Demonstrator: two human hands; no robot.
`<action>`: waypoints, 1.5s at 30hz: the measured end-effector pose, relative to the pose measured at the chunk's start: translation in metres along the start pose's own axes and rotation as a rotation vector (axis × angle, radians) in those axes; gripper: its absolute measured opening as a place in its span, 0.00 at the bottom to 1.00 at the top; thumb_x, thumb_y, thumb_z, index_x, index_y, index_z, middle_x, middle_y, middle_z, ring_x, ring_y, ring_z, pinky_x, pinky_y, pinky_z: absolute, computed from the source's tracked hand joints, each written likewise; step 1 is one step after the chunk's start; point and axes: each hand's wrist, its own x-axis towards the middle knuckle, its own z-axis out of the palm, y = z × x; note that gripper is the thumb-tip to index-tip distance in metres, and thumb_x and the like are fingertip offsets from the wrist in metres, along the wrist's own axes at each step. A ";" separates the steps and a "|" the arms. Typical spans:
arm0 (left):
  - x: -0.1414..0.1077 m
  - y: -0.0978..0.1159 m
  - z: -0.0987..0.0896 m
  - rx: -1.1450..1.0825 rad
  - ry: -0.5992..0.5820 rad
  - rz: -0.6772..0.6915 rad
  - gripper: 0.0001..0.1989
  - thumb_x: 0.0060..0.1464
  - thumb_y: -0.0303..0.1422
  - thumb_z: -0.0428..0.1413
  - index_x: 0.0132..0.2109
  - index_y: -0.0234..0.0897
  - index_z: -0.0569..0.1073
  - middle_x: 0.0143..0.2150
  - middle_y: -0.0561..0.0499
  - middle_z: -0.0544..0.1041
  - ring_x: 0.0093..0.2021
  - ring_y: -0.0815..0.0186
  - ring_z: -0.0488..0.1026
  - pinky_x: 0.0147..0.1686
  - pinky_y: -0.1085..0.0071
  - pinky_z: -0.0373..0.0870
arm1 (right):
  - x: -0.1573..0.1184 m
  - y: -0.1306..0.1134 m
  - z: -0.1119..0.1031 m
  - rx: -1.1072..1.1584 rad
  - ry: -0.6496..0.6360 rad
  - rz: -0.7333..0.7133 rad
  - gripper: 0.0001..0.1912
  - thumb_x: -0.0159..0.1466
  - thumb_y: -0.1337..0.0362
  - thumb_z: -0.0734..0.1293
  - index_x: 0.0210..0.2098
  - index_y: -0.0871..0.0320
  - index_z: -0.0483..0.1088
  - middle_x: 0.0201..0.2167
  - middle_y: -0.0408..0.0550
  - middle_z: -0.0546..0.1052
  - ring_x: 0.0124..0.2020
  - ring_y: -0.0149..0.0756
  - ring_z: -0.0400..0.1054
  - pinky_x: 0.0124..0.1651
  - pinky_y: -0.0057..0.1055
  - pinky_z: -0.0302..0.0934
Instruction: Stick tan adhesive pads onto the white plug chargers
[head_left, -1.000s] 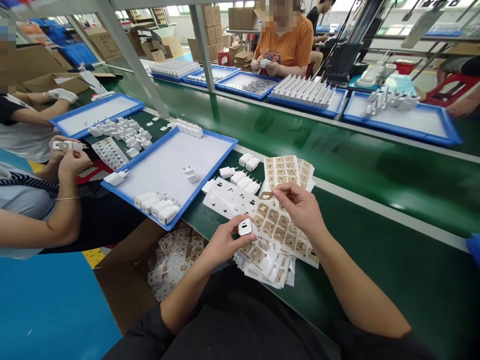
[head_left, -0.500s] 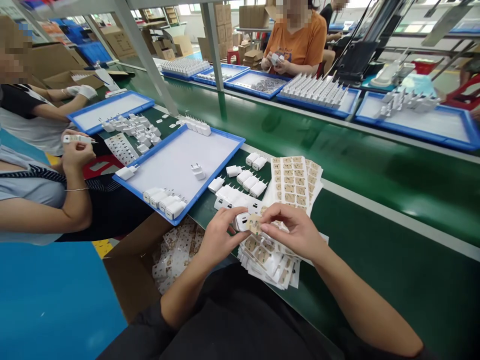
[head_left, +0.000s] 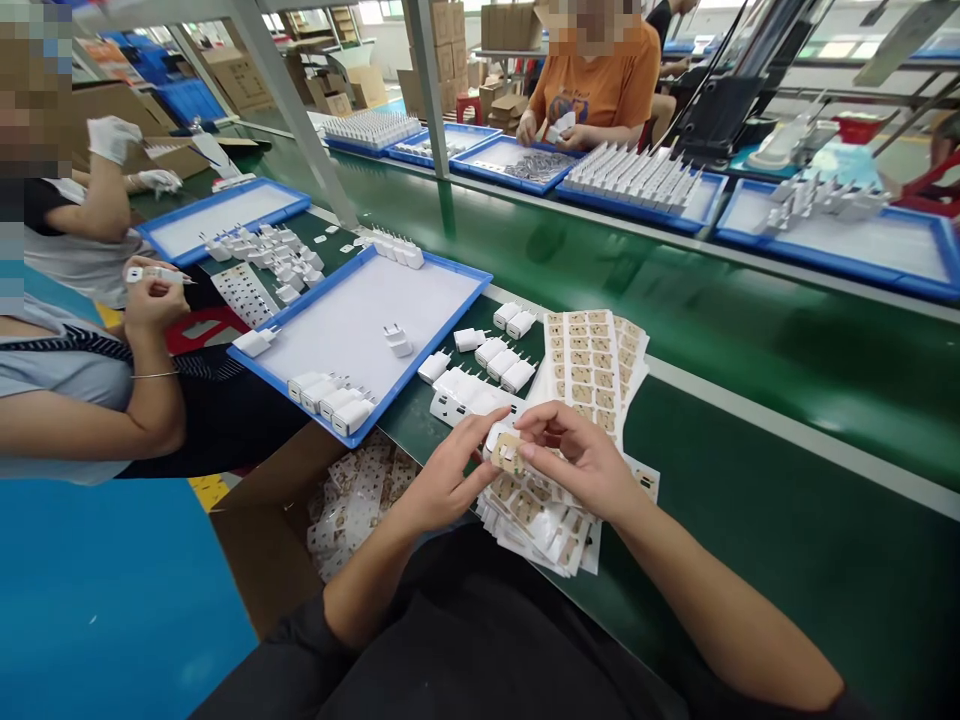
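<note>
Between thumb and fingers, my left hand point(head_left: 448, 470) grips a white charger plug point(head_left: 493, 437), its end face turned toward my right. My right hand point(head_left: 577, 455) pinches a small tan sticker point(head_left: 508, 453) against that end face; whether it lies fully flat on it I cannot tell. Beneath both hands is a pile of sticker sheets point(head_left: 540, 520). More sheets with rows of tan stickers point(head_left: 581, 350) lie just beyond. Several white charger plugs point(head_left: 504, 360) stand on the green bench to the left of these sheets.
A blue-rimmed tray point(head_left: 450, 310) with several plugs lies to the left. Below the bench edge, a cardboard box point(head_left: 262, 530) holds used sheets. Beyond runs a green belt point(head_left: 600, 260) with trays of plugs point(head_left: 637, 185) on its far side. Co-workers sit left and opposite.
The sticker has come up against the plug's end face, and both have turned slightly. My right hand has shifted a little left. A co-worker's gloved hand at left has risen.
</note>
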 end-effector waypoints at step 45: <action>0.003 0.011 -0.001 0.282 0.044 0.181 0.28 0.64 0.34 0.57 0.68 0.49 0.61 0.55 0.44 0.72 0.54 0.59 0.72 0.53 0.64 0.74 | -0.001 -0.002 -0.004 -0.217 0.007 -0.027 0.11 0.68 0.62 0.68 0.50 0.52 0.69 0.29 0.40 0.73 0.30 0.31 0.69 0.37 0.32 0.68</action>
